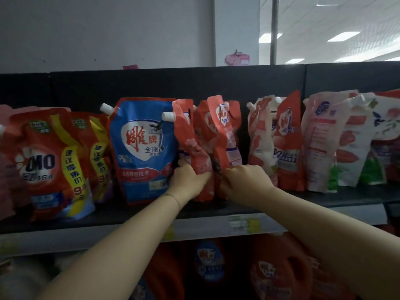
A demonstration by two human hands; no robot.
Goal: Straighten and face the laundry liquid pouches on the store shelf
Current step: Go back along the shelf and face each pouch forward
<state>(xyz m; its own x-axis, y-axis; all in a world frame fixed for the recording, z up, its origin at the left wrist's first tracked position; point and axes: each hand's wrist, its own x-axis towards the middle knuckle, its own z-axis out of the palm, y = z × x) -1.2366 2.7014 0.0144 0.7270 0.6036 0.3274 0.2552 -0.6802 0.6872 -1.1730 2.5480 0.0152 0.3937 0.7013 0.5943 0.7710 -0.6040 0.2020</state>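
Laundry liquid pouches stand in a row on a black top shelf (270,207). In the middle, two crumpled red pouches lean and twist. My left hand (188,180) grips the lower part of the left red pouch (190,137), whose white cap points left. My right hand (244,178) grips the lower part of the right red pouch (226,131). A blue pouch (140,148) stands upright and facing front just left of my left hand. Red OMO pouches (43,165) fill the left end.
To the right lean white-and-red pouches (262,137) and pale pink pouches (320,139), several turned sideways. The shelf's front rail carries price labels (240,224). Below are red and blue detergent bottles (277,271). A black back panel (173,85) rises behind the pouches.
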